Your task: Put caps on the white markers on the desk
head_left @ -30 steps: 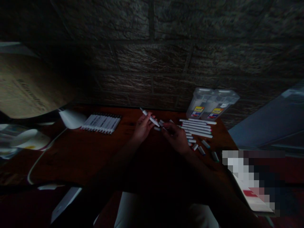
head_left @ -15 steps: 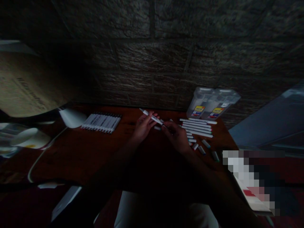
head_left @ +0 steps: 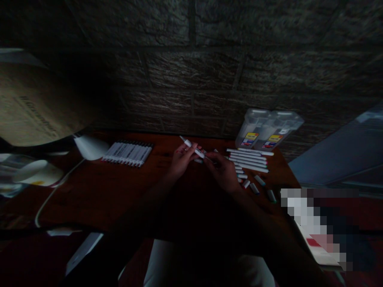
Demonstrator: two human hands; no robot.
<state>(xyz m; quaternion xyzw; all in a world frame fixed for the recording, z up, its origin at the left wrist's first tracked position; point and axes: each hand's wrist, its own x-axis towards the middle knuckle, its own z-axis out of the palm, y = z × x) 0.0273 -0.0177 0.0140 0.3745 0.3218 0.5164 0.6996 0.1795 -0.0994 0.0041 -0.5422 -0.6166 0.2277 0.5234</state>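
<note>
The scene is dim. My left hand (head_left: 181, 160) grips a white marker (head_left: 192, 148) that slants up to the left above a dark red table (head_left: 119, 187). My right hand (head_left: 222, 172) is closed at the marker's lower right end, fingertips pinching there; what they pinch is too small to make out. Both hands hover over the table's middle. Several white markers (head_left: 247, 159) lie in a loose row just right of my right hand, with loose caps (head_left: 259, 184) scattered in front of them.
A neat row of capped markers (head_left: 127, 154) lies at the back left. Two clear plastic cases (head_left: 267, 129) lean at the back right by a dark stone wall. A white cable (head_left: 52, 195) curves on the left. A blurred patch covers the lower right.
The marker in my left hand has tilted and shifted slightly; my right hand has come up to its lower end and stays pinched there.
</note>
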